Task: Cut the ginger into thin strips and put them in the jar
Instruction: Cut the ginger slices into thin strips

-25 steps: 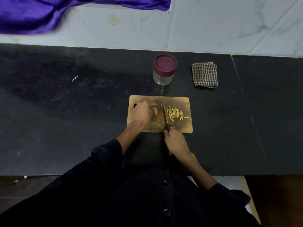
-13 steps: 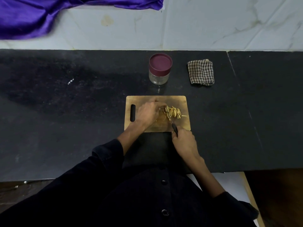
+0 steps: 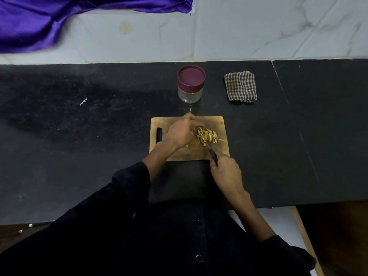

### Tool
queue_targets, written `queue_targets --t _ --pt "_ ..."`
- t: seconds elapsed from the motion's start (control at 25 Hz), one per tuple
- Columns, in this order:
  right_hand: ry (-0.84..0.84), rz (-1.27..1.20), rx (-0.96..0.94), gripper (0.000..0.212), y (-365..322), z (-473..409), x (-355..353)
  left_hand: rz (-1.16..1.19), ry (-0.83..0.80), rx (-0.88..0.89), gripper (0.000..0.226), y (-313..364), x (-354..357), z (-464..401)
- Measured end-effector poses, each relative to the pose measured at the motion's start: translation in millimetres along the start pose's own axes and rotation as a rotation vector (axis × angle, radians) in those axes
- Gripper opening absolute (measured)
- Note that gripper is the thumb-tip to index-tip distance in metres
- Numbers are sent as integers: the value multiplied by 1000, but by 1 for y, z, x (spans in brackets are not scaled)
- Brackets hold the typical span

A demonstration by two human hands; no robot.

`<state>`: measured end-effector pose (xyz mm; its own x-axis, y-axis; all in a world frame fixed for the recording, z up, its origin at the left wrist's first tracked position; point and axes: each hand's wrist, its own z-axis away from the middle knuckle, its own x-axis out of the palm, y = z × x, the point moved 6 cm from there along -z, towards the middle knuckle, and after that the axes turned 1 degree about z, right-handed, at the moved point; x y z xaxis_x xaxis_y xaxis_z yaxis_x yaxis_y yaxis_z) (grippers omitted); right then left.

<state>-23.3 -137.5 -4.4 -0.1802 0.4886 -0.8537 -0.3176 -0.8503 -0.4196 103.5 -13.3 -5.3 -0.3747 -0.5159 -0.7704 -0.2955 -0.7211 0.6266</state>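
1. Left hand [image 3: 182, 132] curled palm-down on the wooden cutting board [image 3: 219, 121], fingertips touching the heap's left edge; anything gripped beneath cannot be told.
2. Pale ginger strips [image 3: 207, 135] heaped just right of it, mostly pointing away.
3. Black-handled knife [image 3: 212, 155] clasped in right hand [image 3: 226, 172], nearer, tip at the heap's near edge.
4. Maroon-lidded glass jar [image 3: 190, 84] beyond both hands, lid on.

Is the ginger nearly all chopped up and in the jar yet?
Partly. A pile of ginger strips already lies cut on the cutting board. The right hand holds the knife at the pile; the left hand rests beside it. Nothing is in the jar: its maroon lid is still on.
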Motion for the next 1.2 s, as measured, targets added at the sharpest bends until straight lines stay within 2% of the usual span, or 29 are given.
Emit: queue_targets --t 0.28,0.4,0.8,0.92,1.12,1.2 --pt "-92 -198 -30 23 -13 -12 9 281 234 -160 29 -49 -28 30" --pt "-113 -269 -17 19 -21 -23 15 279 310 -224 25 -66 -30 43" --pt "-134 -321 -1 21 -23 -35 28 244 414 -257 15 -84 -19 65" --pt "-128 -319 5 23 -22 -36 29 193 393 -266 17 -78 -22 55" --pt "-123 -322 -6 23 -21 -37 30 0 235 -233 22 -61 -20 30" --pt "-122 -322 -11 22 -21 -37 30 -59 217 -228 22 -57 -19 27"
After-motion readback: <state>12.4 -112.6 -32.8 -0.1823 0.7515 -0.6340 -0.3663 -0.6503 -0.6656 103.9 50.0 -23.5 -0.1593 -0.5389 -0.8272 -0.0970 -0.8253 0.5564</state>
